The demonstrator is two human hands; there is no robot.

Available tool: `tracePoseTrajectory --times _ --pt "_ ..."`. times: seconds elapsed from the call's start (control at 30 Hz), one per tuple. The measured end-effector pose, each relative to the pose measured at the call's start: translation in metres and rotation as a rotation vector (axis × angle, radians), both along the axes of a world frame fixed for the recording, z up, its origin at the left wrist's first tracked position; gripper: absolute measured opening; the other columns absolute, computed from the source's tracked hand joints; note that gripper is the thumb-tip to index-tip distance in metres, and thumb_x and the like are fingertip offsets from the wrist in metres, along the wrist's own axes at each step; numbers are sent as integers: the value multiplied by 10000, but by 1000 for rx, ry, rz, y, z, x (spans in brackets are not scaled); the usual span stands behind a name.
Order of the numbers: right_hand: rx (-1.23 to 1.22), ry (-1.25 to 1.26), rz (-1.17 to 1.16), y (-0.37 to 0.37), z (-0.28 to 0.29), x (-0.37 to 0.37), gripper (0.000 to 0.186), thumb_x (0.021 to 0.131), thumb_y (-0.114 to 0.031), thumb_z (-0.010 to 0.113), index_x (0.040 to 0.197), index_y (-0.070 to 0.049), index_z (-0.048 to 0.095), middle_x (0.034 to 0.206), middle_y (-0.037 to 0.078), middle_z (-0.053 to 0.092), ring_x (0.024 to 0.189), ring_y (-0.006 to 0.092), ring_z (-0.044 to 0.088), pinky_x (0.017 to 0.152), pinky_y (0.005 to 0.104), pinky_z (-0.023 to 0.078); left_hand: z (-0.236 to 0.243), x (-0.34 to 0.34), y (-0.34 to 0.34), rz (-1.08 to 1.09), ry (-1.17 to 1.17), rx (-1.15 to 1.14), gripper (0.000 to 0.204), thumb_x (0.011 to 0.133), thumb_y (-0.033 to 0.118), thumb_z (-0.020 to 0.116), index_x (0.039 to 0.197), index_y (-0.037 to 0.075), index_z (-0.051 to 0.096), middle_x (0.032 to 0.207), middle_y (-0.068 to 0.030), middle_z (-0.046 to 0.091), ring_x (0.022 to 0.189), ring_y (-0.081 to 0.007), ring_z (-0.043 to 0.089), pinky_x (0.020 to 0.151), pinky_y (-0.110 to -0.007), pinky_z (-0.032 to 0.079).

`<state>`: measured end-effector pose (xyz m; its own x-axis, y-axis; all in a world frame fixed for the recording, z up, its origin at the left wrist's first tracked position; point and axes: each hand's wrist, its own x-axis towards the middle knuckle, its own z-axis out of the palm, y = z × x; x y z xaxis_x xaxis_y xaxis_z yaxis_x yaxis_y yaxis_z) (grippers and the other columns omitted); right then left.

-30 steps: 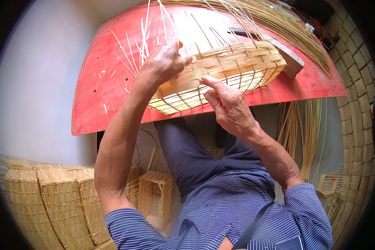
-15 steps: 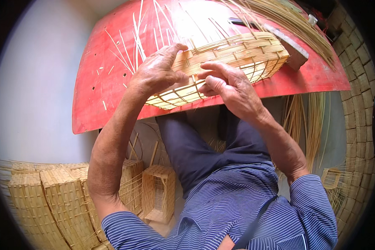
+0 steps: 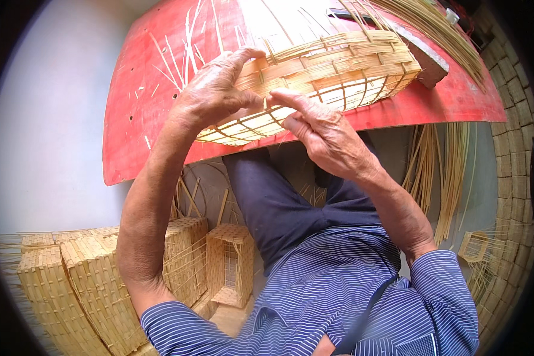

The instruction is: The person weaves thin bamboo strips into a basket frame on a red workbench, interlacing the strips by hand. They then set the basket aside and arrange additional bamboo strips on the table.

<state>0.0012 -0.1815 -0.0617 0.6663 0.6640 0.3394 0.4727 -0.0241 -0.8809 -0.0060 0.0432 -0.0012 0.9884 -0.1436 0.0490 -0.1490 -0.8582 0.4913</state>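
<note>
Worktop point(image 3: 142, 127): red, scuffed, spread across the upper half of the frame, with a pale wall point(image 3: 53, 130) filling the left.
Left hand point(image 3: 210, 89): thumb and forefinger stand apart in a curve over the basket's left end, touching it; the remaining fingers are hidden, so whether they grip cannot be told.
Right hand point(image 3: 326, 133): forefinger reaches out to the weave, close to the left thumb, with its own thumb bent beneath; whether a strip is pinched there cannot be told.
Basket point(image 3: 350, 56): upper centre of the frame, at the worktop's near edge, slanting up to the right.
Weight: probably very light, so it would likely skid or tip unless one hand steadies it.
Dense band: flat interlaced strips along the upper part, likely springy but firm; the best place to press or hold.
Openwork grid: thin crossed strips below, likely to bend or spread under a hard squeeze; better left alone.
Loose ends point(image 3: 188, 50): thin pale strips, upper left, probably whippy, with edges that may prick; take them singly, near the weave.
Block point(image 3: 430, 64): rough and greyish, just beside the basket's right end.
Bundle of strips point(image 3: 442, 38): upper right corner of the worktop.
Woven baskets point(image 3: 101, 285): grouped at lower left, a smaller one point(image 3: 213, 261) beside them.
</note>
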Motion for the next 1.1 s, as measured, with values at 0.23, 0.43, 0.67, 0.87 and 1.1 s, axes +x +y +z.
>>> tracePoseTrajectory --times 0.23,0.43,0.67,0.87,1.1 --pt "-12 -101 -18 1 0 1 427 942 -50 551 1357 21 482 1185 254 629 1091 382 616 937 423 487 9 3 -3 56 -2 95 828 652 375 895 1349 133 520 1123 -141 668 1089 -265 631 959 -393 487" --pt "37 -141 -42 2 7 4 436 932 -40 566 1346 56 472 1187 270 627 1061 412 632 909 434 508 8 1 -5 27 -1 22 770 675 271 896 1329 113 520 1095 -148 675 1062 -262 641 935 -401 495" --pt "-19 375 108 11 38 21 462 1035 -168 472 1448 21 387 1332 157 569 736 164 690 597 282 601 9 1 -8 54 15 43 768 670 260 897 1315 88 517 1096 -161 676 1055 -269 649 924 -403 506" --pt "-49 406 186 12 26 30 500 1040 -200 434 1483 8 332 1367 220 522 775 191 702 621 300 596 3 -4 0 23 -45 119 773 680 353 882 1298 64 519 1101 -178 671 1056 -300 650 928 -417 503" --pt "-162 312 189 4 28 35 503 996 -157 497 1482 -83 390 1338 182 581 727 181 692 665 317 597 -3 2 12 -37 -4 123 728 759 436 815 1313 63 524 1074 -196 671 1026 -310 655 902 -426 504"
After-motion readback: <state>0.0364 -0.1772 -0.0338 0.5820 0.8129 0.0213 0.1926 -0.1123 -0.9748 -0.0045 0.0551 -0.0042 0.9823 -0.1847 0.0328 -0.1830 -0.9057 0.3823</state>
